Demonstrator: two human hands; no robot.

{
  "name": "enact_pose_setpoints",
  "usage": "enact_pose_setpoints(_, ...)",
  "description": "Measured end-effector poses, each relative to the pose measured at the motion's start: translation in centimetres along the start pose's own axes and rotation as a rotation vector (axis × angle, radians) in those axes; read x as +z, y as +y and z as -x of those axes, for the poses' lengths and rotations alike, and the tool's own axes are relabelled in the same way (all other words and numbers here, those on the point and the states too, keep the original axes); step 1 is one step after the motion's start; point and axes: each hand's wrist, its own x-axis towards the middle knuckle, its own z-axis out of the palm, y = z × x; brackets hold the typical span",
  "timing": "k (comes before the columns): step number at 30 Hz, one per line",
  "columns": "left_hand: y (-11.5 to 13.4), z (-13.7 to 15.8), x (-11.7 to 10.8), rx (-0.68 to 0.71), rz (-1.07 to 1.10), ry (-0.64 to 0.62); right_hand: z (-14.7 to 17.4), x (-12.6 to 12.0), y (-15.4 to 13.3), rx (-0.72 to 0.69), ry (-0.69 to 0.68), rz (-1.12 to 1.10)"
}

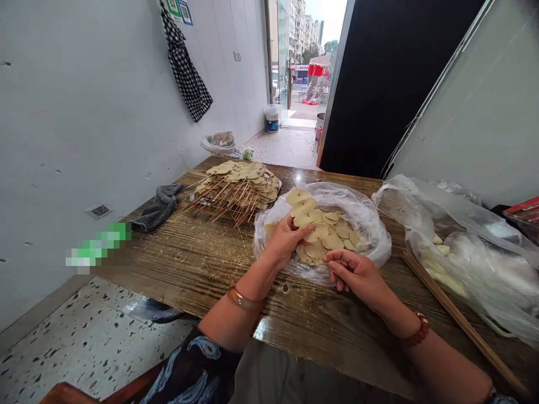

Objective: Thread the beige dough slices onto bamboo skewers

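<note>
- The skewer (323, 248) slants far and left from the right hand (352, 271), which pinches its near end, towards a row of discs (304, 207).
- The left hand (289, 237), nearer the row, grips it thumb-on-top, above the bag (380, 238).
- Discs: thin, round, pale tan, overlapping (how many are pierced, I cannot tell).

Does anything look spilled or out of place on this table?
Pale flecks, perhaps crumbs, litter the table in front of the piled skewered slices, like a spill. A crumpled gray cloth lies oddly near them.
</note>
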Motion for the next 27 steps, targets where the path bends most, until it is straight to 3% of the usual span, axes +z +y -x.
enact_pose_setpoints(8, 0.7, -0.2, -0.4, 0.086, 0.222, 0.032, 0.3, 0.2, 0.2, -0.006, -0.029, 0.097)
enact_pose_setpoints(16, 0.2, 0.1, -0.2, 0.108, 0.255, 0.054, 0.0, -0.2, 0.4, 0.014, 0.032, 0.321)
enact_pose_setpoints(22, 0.3, 0.3, -0.5, 0.076, 0.257, 0.059, -0.1, -0.2, -0.1, 0.043, 0.137, 0.282)
enact_pose_setpoints(27, -0.1, 0.1, -0.8, -0.010, 0.380, 0.057, -1.0, 0.2, -3.5, 0.028, 0.185, 0.147)
